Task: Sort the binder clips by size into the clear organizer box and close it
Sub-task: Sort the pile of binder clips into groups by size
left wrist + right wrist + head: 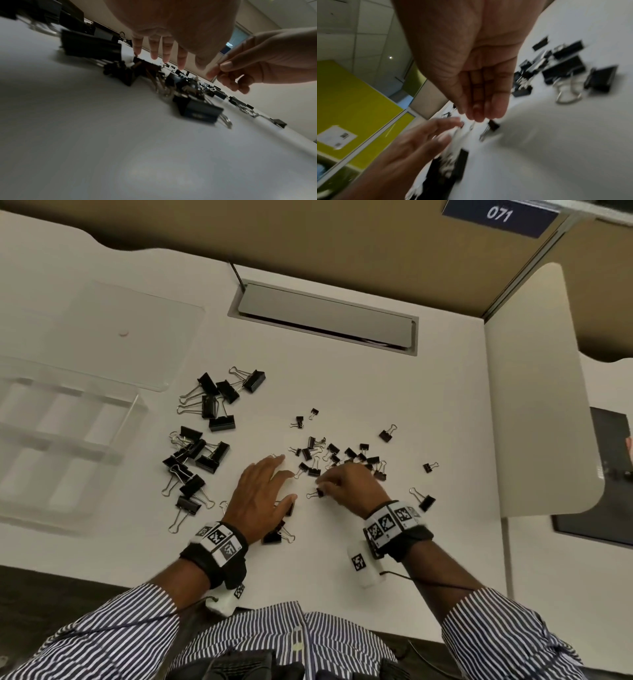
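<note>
On white desk (342,392): right hand (349,487) fingers pinch small binder clip (317,493); left hand (262,494) fingers spread.

The left hand (262,494) lies flat, its fingers (167,51) straight and spread; just beside it, the right hand (349,486) curls its fingers (476,108) downward.

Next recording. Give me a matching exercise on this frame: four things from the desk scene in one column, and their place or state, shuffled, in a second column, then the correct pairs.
Things
1. organizer box
2. lid
3. large clips
4. left hand

Places or states
A. flat on the desk, beyond the box
B. fingers spread, over clips near the desk's front edge
C. heaped between the box and the small clips
D. open, compartments empty, at the left of the desk

Pairs: 1-D, 2-A, 3-C, 4-B
</note>
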A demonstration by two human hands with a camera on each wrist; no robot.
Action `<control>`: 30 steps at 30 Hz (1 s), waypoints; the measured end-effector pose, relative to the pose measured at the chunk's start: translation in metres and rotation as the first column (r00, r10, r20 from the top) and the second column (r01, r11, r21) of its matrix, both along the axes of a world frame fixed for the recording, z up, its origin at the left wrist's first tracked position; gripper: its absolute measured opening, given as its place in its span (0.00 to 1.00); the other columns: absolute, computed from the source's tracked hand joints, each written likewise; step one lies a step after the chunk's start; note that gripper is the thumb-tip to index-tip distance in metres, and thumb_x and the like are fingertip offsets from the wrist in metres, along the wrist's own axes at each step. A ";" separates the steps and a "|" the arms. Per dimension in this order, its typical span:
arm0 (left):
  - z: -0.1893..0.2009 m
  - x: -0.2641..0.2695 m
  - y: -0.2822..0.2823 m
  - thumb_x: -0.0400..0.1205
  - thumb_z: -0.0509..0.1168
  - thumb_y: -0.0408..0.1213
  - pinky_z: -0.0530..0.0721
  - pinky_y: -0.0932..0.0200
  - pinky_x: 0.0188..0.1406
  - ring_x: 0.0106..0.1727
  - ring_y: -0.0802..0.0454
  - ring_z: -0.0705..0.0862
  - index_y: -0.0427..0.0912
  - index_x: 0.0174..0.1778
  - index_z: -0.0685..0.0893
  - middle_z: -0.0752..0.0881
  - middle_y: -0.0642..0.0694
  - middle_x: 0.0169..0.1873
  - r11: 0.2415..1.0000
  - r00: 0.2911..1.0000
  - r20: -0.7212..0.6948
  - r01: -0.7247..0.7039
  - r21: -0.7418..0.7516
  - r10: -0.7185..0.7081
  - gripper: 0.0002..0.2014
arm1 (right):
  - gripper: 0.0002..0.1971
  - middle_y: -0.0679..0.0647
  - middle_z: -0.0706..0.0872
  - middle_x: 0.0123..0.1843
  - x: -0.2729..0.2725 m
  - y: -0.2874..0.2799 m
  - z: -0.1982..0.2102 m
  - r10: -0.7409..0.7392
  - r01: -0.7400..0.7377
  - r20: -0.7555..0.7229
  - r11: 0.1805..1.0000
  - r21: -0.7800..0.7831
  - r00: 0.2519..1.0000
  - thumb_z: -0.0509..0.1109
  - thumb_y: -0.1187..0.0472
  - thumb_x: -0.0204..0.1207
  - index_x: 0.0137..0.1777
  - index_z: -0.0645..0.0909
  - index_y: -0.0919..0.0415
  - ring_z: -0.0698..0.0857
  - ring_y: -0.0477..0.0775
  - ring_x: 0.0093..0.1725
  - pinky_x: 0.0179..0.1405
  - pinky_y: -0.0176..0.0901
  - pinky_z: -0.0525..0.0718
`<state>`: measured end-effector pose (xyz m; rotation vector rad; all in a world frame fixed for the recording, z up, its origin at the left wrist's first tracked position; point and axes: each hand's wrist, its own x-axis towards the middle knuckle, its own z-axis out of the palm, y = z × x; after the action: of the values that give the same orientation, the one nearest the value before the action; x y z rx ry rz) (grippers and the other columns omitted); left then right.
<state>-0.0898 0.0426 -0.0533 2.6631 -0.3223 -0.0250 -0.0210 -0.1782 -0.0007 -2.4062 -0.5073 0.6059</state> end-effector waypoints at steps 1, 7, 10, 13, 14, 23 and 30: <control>0.001 0.004 -0.001 0.83 0.59 0.54 0.69 0.38 0.76 0.79 0.42 0.68 0.46 0.68 0.79 0.71 0.42 0.78 1.000 1.000 0.002 -0.003 -0.008 0.003 0.22 | 0.10 0.50 0.92 0.52 -0.005 0.006 0.000 0.053 -0.052 -0.046 0.998 0.027 0.998 0.70 0.58 0.81 0.57 0.90 0.60 0.83 0.35 0.38 0.44 0.37 0.84; -0.002 0.026 -0.007 0.84 0.54 0.56 0.62 0.38 0.81 0.84 0.43 0.60 0.46 0.78 0.72 0.63 0.43 0.83 0.999 0.999 -0.023 0.034 0.017 -0.034 0.28 | 0.11 0.53 0.92 0.55 -0.001 0.015 -0.018 0.003 -0.004 -0.027 0.999 -0.041 1.000 0.67 0.60 0.82 0.56 0.90 0.60 0.88 0.50 0.52 0.57 0.44 0.83; -0.006 0.034 -0.015 0.84 0.46 0.60 0.55 0.38 0.84 0.86 0.43 0.51 0.45 0.86 0.58 0.52 0.41 0.86 0.984 0.992 -0.089 0.108 0.145 -0.095 0.35 | 0.11 0.54 0.92 0.55 0.026 0.002 -0.018 -0.140 0.141 0.019 0.990 -0.031 0.990 0.67 0.61 0.81 0.55 0.90 0.61 0.87 0.52 0.53 0.57 0.43 0.81; -0.008 0.041 -0.024 0.83 0.42 0.64 0.56 0.35 0.82 0.86 0.40 0.49 0.44 0.86 0.52 0.49 0.39 0.86 0.956 0.986 -0.125 0.139 0.257 -0.110 0.39 | 0.10 0.54 0.92 0.52 0.053 -0.016 -0.015 -0.214 0.214 -0.011 0.977 -0.018 0.977 0.68 0.59 0.81 0.53 0.91 0.59 0.87 0.51 0.48 0.51 0.43 0.82; -0.009 0.045 -0.026 0.82 0.41 0.65 0.55 0.35 0.82 0.86 0.40 0.48 0.44 0.87 0.51 0.48 0.39 0.86 0.951 0.985 -0.129 0.143 0.274 -0.111 0.40 | 0.10 0.54 0.92 0.50 0.059 -0.022 -0.012 -0.242 0.242 -0.024 0.970 0.009 0.970 0.69 0.59 0.80 0.52 0.92 0.59 0.86 0.49 0.44 0.47 0.41 0.81; 0.009 0.092 -0.058 0.81 0.38 0.67 0.52 0.33 0.82 0.86 0.38 0.48 0.47 0.85 0.56 0.51 0.37 0.86 0.963 0.988 -0.134 0.102 0.249 -0.070 0.40 | 0.06 0.41 0.89 0.41 0.071 -0.126 0.010 -0.583 0.564 0.122 0.810 0.160 0.803 0.69 0.56 0.77 0.47 0.88 0.47 0.87 0.44 0.41 0.42 0.55 0.89; 0.023 0.118 -0.102 0.85 0.57 0.57 0.53 0.34 0.83 0.86 0.39 0.51 0.44 0.84 0.62 0.56 0.39 0.85 0.973 0.979 -0.101 0.191 0.129 -0.179 0.33 | 0.21 0.49 0.81 0.67 0.025 -0.172 -0.008 -0.489 0.513 0.207 0.854 -0.082 0.847 0.73 0.58 0.77 0.70 0.79 0.48 0.81 0.51 0.64 0.60 0.45 0.80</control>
<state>0.0279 -0.0597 -0.0304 2.7482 -0.5580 -0.2314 0.0045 -0.3498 -0.0083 -2.5876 0.1134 0.1941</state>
